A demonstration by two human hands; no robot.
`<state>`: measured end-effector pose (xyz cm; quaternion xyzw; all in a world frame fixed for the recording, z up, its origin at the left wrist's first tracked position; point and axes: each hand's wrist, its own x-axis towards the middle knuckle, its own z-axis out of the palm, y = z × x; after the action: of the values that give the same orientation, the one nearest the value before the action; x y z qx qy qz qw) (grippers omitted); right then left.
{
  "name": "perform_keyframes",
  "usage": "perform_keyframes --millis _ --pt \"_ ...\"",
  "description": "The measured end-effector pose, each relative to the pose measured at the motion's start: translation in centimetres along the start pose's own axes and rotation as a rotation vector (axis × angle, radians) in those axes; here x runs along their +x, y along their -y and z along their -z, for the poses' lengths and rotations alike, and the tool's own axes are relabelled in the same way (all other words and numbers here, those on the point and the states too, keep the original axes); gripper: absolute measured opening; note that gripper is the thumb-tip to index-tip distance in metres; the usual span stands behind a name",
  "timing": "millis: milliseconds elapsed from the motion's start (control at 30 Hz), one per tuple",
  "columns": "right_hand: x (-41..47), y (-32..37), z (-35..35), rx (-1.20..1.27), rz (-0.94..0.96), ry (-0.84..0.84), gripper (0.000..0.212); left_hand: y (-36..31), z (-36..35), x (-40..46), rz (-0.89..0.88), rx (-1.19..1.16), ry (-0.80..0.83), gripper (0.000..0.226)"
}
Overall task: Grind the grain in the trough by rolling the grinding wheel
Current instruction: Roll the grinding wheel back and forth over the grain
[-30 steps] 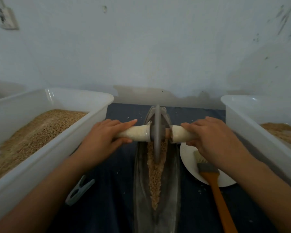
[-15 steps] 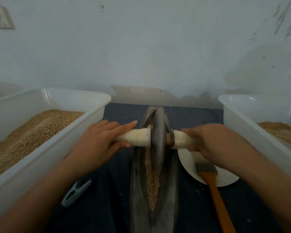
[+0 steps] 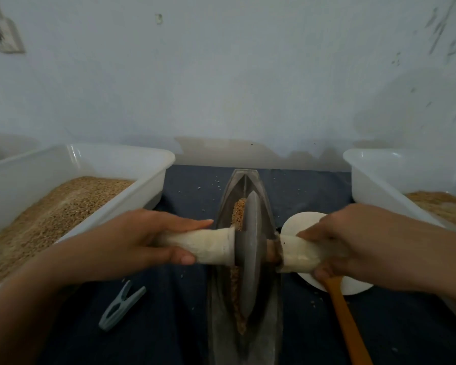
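grinding wheel (image 3: 249,248): upright in trough (image 3: 244,335), centre frame; trough's long axis runs lower to upper frame, handles crosswise. grain (image 3: 238,214) beside the disc. left hand (image 3: 132,241) and right hand (image 3: 353,246): fingers curled round the handles, equally near.

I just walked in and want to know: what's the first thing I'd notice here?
A big grey metal grinding wheel stands in a long boat-shaped trough of brown grain at the centre. The left hand and right hand grip its cream-wrapped handles. A white plastic tub of grain sits on the left.
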<state>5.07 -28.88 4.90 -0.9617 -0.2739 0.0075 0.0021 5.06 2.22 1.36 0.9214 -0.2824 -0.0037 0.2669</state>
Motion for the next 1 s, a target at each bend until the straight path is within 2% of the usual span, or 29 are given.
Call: perform_keyframes --millis 67,133,267,333,433,500,567,633,700,767,900,1000 --pt "0.6 -0.3 -0.3 0.014 -0.011 0.016 0.039 0.0 -0.2 0.1 -0.002 0.084 -0.037 0.056" --pt "2.1 -0.7 -1.0 -0.023 -0.049 -0.019 0.042 0.3 -1.0 0.8 -0.01 0.217 -0.141 0.053" --pt "5.2 -1.4 -4.0 -0.178 -0.138 -0.322 0.058 1.3 -3.3 3.0 -0.015 0.436 -0.408 0.06" --pt "5.7 -1.6 -4.8 -0.181 -0.156 -0.406 0.06 1.8 -3.5 3.6 0.024 0.431 -0.441 0.06" --pt "5.4 -1.2 -4.3 -0.197 -0.109 -0.37 0.054 1.9 -3.2 3.3 0.01 0.355 -0.381 0.06" --pt "4.5 -0.7 -3.1 -0.24 -0.066 -0.264 0.047 1.4 -2.5 2.7 0.008 0.297 -0.314 0.057" --pt "3.3 -0.2 -1.8 -0.216 -0.022 -0.147 0.038 0.8 -1.6 1.8 0.036 0.206 -0.184 0.057" --pt "1.8 0.1 -0.7 -0.13 0.014 -0.101 0.032 0.2 -0.5 0.8 0.063 0.065 -0.044 0.056" --pt "0.4 0.4 0.2 -0.061 0.026 -0.05 0.038 -0.4 0.3 0.0 0.065 -0.047 0.06 0.053" --pt "-0.3 0.4 0.4 -0.051 0.026 -0.002 0.046 -0.8 0.4 -0.3 0.061 -0.057 0.1 0.053" --pt "1.4 0.1 -0.6 -0.097 -0.014 -0.023 0.017 -0.8 -0.7 0.5 0.045 0.211 -0.089 0.062" --pt "4.3 -0.5 -2.8 -0.21 -0.122 -0.16 0.045 -0.3 -2.6 2.0 -0.014 0.488 -0.325 0.058"
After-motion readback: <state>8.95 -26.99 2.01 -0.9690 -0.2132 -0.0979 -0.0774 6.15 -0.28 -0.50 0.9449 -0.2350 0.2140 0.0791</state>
